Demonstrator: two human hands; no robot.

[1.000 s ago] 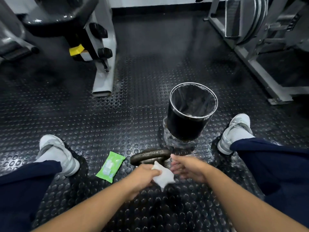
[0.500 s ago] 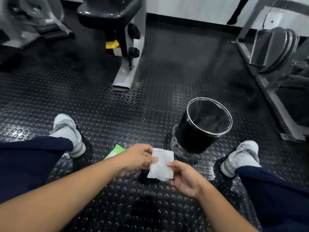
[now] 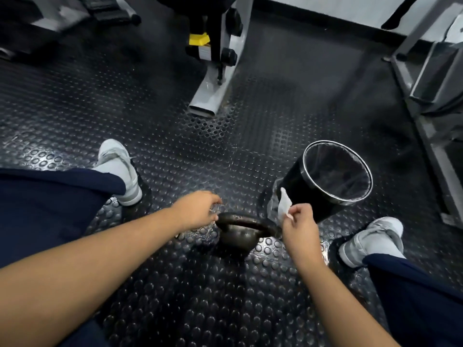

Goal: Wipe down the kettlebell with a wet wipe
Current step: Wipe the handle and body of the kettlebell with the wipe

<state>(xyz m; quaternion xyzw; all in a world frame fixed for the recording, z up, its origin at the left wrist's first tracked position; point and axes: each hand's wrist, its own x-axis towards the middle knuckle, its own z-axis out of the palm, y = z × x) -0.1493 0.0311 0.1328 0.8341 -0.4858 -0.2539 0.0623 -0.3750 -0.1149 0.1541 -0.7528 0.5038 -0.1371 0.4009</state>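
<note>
Two grips: the right grip (image 3: 298, 221) pinches the wet wipe (image 3: 284, 206) by the kettlebell (image 3: 238, 235); the left grip (image 3: 198, 209) curls at its handle, hold unclear.

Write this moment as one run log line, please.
left hand: at kettlebell handle end, grip unclear | right hand: pinches wet wipe | kettlebell: on floor | bin: beyond right hand

kettlebell handle (image 3: 243, 222) end hidden, left fingers (image 3: 209, 199) blurred
</note>
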